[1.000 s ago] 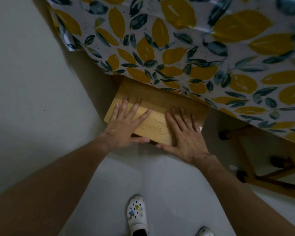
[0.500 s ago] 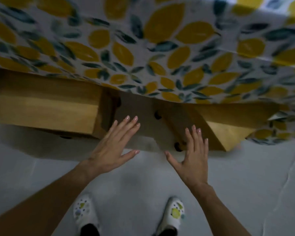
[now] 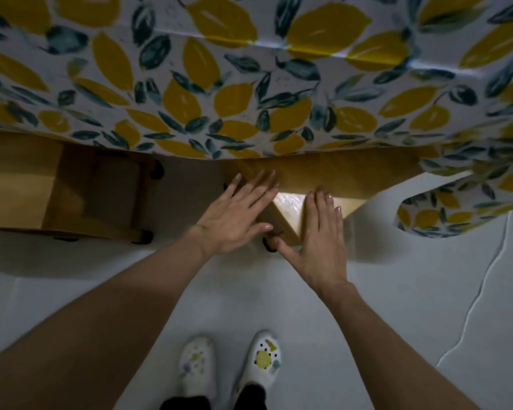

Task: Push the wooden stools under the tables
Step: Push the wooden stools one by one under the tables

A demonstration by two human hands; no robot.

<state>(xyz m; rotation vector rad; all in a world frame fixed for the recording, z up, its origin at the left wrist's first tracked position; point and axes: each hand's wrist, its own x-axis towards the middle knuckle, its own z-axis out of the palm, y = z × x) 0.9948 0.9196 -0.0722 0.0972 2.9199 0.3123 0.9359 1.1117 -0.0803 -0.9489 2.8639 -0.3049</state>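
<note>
Centre-right of frame: the wooden stool [image 3: 332,179], its seat partly under the lemon-print tablecloth [image 3: 249,84] that overhangs it. My left hand [image 3: 234,217] lies flat, fingers spread, on the seat's near-left corner; my right hand [image 3: 320,241] — also flat and open — presses the seat's near edge. At left, a second stool [image 3: 21,190] sits half under the cloth. Below, on the pale floor [image 3: 427,291], my white clogs [image 3: 261,362].
</note>
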